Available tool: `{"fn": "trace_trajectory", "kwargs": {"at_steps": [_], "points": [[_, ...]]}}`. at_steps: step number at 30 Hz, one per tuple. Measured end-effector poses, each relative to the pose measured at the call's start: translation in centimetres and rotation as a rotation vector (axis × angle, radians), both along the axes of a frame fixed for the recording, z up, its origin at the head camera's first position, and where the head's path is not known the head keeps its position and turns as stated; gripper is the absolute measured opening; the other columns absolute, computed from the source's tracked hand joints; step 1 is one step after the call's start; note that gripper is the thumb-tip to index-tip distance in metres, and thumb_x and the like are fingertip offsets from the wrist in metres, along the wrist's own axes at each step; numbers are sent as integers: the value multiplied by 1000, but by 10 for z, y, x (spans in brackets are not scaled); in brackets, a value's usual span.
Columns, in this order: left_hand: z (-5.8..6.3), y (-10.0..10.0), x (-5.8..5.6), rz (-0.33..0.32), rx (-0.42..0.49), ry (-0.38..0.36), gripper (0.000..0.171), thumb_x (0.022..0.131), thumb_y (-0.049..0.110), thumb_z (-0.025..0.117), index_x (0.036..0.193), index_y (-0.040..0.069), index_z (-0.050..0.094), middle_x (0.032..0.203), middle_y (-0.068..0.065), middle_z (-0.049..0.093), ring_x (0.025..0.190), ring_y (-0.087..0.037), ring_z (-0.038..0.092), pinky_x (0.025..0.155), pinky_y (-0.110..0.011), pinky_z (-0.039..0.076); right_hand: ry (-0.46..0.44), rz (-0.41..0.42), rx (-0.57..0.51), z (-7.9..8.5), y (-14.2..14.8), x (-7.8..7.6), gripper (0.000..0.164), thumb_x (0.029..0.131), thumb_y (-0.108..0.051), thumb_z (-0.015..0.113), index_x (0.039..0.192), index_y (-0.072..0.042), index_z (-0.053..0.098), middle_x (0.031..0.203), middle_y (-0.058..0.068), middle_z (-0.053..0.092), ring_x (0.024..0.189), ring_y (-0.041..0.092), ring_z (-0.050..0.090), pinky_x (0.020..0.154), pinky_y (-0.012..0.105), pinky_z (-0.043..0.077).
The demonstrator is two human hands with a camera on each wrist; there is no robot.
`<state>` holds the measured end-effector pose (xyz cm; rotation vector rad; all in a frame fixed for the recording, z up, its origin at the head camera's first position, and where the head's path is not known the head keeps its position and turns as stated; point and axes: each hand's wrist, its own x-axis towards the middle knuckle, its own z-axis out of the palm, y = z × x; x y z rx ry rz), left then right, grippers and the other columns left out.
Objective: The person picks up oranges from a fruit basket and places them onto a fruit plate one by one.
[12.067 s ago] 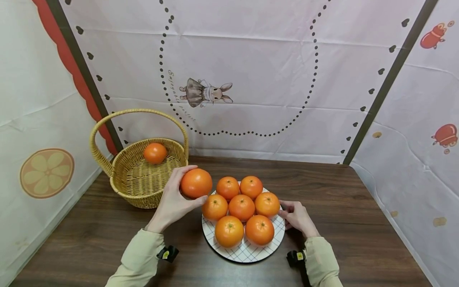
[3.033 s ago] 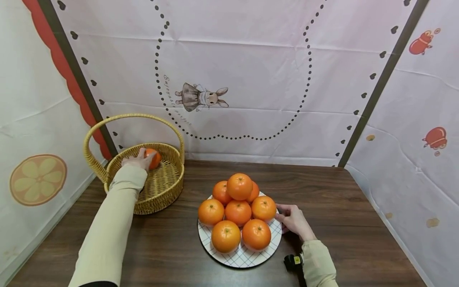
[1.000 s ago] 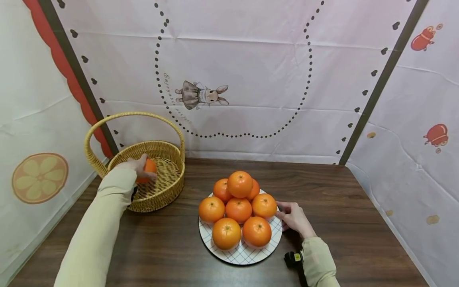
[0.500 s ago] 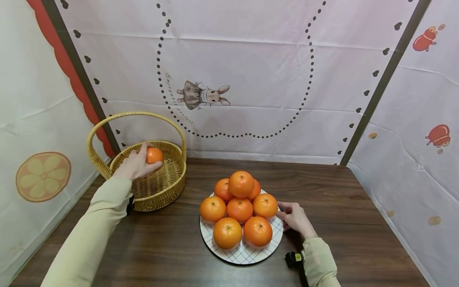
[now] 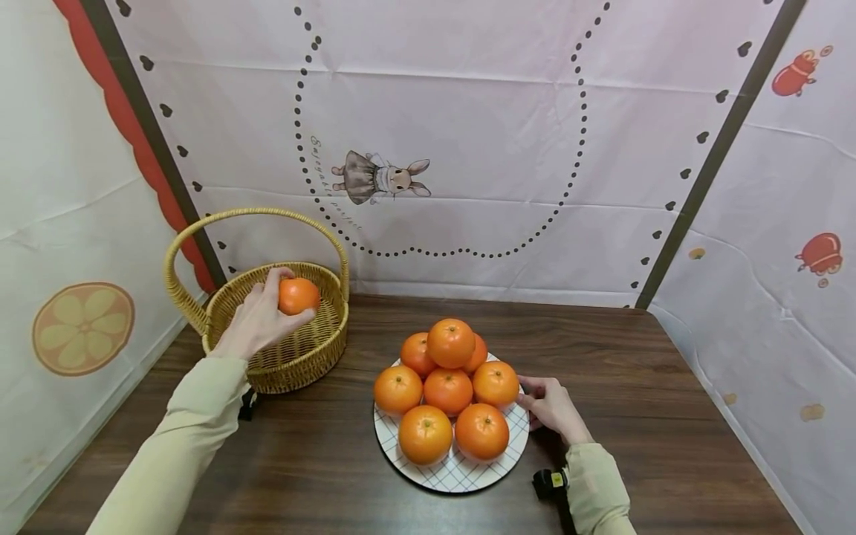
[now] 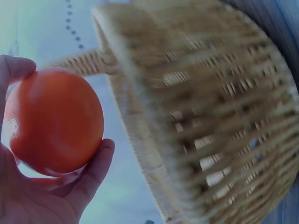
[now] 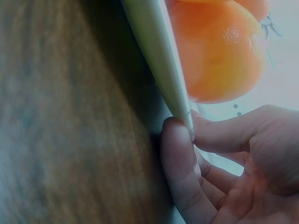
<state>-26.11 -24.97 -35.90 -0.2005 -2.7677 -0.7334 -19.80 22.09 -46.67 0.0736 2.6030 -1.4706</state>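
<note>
In the head view my left hand (image 5: 261, 316) holds an orange (image 5: 299, 296) over the wicker basket (image 5: 294, 371). The left wrist view has this orange (image 6: 56, 121) between curled fingers and thumb, beside the basket's rim (image 6: 140, 93). My right hand (image 5: 551, 405) pinches the right edge of a white plate (image 5: 458, 479) with a grid pattern. Seen from the right wrist, thumb and fingertip sit on either side of the plate's rim (image 7: 163, 60). Several oranges (image 5: 481, 432) lie on the plate, with one orange (image 5: 451, 342) resting on top of those at the back.
The basket's tall arched handle (image 5: 261, 213) rises above its opening. Basket and plate stand apart on a dark wooden table (image 5: 642, 416). A printed cloth (image 5: 468, 134) hangs behind, and cloth walls close off both sides.
Earlier, my left hand brought one orange from beside the plate onto the pile. It then reached into the basket, took another orange and lifted it rightward. My right hand has stayed at the plate.
</note>
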Motion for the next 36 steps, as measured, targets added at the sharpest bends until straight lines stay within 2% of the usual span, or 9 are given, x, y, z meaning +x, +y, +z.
{"fn": "trace_trajectory", "kwargs": {"at_steps": [7, 16, 27, 36], "points": [[4, 23, 24, -45, 73, 47, 78, 83, 34, 75, 142, 5, 33, 122, -32, 53, 103, -47, 60, 79, -59, 51, -1, 3, 4, 1, 0, 1, 42, 96, -3, 62, 138, 2, 58, 76, 11, 61, 55, 15, 59, 54, 32, 58], [4, 56, 51, -75, 119, 69, 77, 80, 32, 79, 140, 5, 37, 124, -25, 55, 105, -41, 60, 84, -56, 51, 6, 11, 0, 1, 0, 1, 42, 96, -3, 62, 138, 2, 58, 76, 11, 62, 55, 15, 59, 54, 33, 58], [-3, 90, 68, -148, 166, 77, 80, 75, 34, 83, 139, 8, 42, 125, -18, 57, 105, -34, 62, 86, -52, 54, -3, 6, -5, 1, 0, 2, 42, 96, -3, 62, 138, 2, 59, 78, 11, 63, 56, 15, 59, 55, 33, 59], [0, 114, 81, -223, 206, 107, 79, 73, 33, 85, 138, 11, 45, 126, -11, 57, 106, -27, 62, 89, -46, 53, 3, 8, -3, 1, 0, 1, 42, 96, -4, 63, 138, 2, 58, 77, 11, 63, 56, 15, 59, 55, 33, 58]]}}
